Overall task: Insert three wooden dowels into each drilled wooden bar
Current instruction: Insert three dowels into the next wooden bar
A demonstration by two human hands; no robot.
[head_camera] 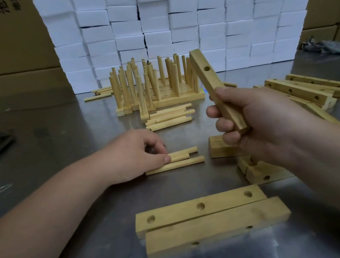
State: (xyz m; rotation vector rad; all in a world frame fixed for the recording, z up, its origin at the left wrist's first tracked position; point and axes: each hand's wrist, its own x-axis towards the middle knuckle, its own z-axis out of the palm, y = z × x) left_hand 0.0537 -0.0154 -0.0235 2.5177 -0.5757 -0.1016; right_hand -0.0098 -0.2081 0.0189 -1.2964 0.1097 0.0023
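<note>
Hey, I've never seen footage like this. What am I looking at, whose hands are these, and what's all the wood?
No machine here: a person wears a camera on the head, so this one picture looks down at their own hands. The right hand grips a drilled wooden bar, tilted up above the metal table. The left hand pinches loose dowels lying on the table. Nearest the camera lie two empty bars with holes showing. Further back stand finished bars with dowels upright in them, spare dowels before them, and a pile of drilled bars to the right. White boxes are stacked behind.
</note>
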